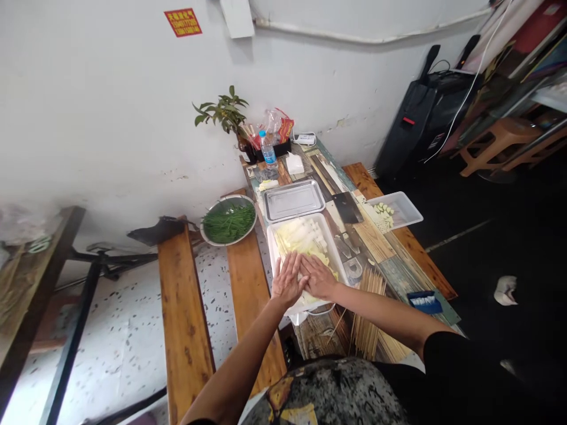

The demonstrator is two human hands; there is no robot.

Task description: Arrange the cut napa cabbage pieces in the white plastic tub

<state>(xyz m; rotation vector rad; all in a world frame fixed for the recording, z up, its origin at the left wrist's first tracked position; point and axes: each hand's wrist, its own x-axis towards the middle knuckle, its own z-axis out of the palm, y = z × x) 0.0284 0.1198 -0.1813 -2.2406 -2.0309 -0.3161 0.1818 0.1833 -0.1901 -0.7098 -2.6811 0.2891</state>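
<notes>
Both hands lie flat, fingers together, pressing on the pale cut vegetables (305, 237) in a white tray (272, 251): the left hand (287, 282) beside the right hand (318, 277), thumbs touching. That tray sits at the table's near-left edge and looks to overhang it, so a hard press could, I'd judge, tip it toward the bench (250, 283). Bamboo skewers (368, 319) lie loose just right of the wrists and might scatter if an arm sweeps them. A cleaver (346, 208) rests beyond. The patchwork-plank table (398, 268) stands against a scuffed white wall, over a speckled floor.
</notes>
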